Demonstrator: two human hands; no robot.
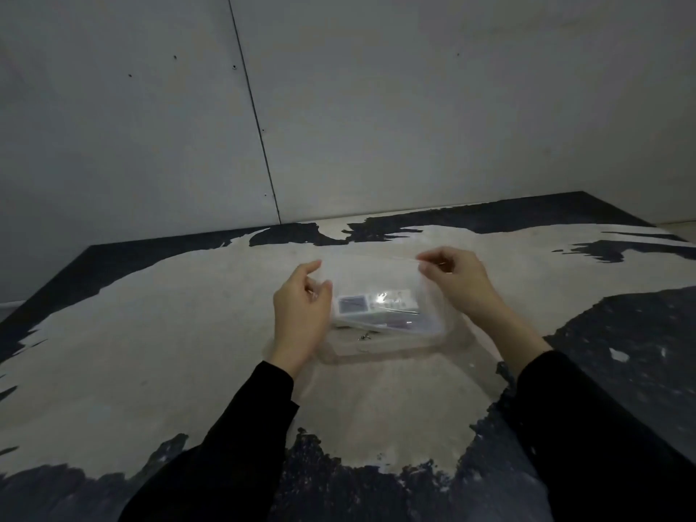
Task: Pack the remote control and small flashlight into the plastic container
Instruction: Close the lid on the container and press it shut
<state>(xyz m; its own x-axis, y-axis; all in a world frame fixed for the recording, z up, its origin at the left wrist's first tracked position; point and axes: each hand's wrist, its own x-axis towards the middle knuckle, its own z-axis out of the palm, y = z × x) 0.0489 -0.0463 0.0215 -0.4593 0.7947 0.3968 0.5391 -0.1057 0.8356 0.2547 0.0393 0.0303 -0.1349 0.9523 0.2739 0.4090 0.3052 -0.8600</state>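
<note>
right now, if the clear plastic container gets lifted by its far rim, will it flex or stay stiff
The container looks thin-walled and see-through, so it probably flexes somewhat. The left hand and right hand pinch its upper edge, suggesting it is light. The remote control inside may slide if it tilts.

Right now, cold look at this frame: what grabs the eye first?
Two bare hands meet mid-frame over a clear plastic container on the worn table: the left hand at its left edge, the right hand pinching its far right corner. Inside, a remote control catches a bright glint. The table's patchy black-and-pale top fills the lower half.
</note>
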